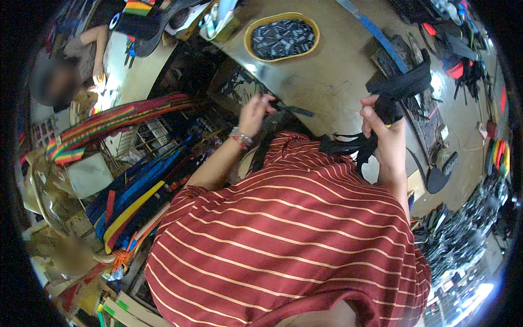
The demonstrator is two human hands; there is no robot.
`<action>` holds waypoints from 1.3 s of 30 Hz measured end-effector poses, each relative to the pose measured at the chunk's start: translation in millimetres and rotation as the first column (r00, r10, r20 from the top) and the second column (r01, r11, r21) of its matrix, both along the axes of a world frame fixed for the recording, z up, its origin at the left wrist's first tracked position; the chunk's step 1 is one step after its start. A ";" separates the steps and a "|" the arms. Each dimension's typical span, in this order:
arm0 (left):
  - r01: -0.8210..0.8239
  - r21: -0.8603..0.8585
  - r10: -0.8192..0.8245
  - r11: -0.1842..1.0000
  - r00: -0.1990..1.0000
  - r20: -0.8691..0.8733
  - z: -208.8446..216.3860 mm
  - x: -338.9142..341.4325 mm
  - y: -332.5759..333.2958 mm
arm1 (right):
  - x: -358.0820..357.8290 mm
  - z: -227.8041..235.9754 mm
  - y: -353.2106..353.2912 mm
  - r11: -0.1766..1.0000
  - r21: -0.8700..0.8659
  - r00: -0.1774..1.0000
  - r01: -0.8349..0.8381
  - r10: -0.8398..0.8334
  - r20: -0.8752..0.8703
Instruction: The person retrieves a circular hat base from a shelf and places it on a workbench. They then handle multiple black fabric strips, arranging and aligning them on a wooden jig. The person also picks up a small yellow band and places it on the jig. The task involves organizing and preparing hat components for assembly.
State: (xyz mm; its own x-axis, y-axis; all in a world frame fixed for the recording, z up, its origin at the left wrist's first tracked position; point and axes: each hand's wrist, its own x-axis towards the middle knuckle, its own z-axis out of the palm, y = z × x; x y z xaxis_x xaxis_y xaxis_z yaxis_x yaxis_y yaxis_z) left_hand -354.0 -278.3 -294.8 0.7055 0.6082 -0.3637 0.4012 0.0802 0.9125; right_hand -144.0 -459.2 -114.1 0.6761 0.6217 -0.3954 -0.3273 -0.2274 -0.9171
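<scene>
One striped shirt [294,234] fills the foreground. The right hand [383,131] clasps black straps [404,82] in curled fingers above the table [338,71]; the left hand [253,115] bends its fingers beside a dark strip [298,111], any pinch unclear. Beyond sits a yellow tub [248,42] of dark pieces [283,39].

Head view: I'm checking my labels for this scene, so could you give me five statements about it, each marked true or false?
1. The right hand holds black straps. True.
2. The left hand is inside the yellow oval tub. False: it is apart from the tub, lower in the picture.
3. The tub is empty. False: it holds many small dark pieces.
4. Bracelets are worn at the wrist of the left hand. True.
5. The shirt is plain green. False: it is dark red with pale stripes.
</scene>
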 end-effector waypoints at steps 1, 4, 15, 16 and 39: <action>-0.061 0.027 0.063 0.998 0.996 -0.057 -15.0 -19.2 16.6 | -1.8 -2.2 6.4 0.997 0.074 0.997 0.024 -0.018 -0.073; 0.364 0.555 0.049 0.748 0.804 -0.593 -46.4 -48.0 66.2 | -3.1 -9.3 20.2 0.966 0.200 0.930 0.167 -0.087 -0.357; 0.580 0.372 -0.688 0.725 0.627 0.365 134.9 132.6 -23.2 | -9.1 -12.0 0.0 0.906 0.401 0.945 0.138 0.000 -0.326; 0.676 0.343 -0.758 0.652 0.579 0.301 144.8 144.5 -38.3 | -8.4 -9.8 -3.3 0.921 0.358 0.972 0.155 -0.077 -0.224; 0.627 0.495 -0.696 0.602 0.716 -0.061 113.0 146.7 -52.1 | 40.2 -67.9 -9.6 0.905 -0.237 0.447 0.353 0.060 0.893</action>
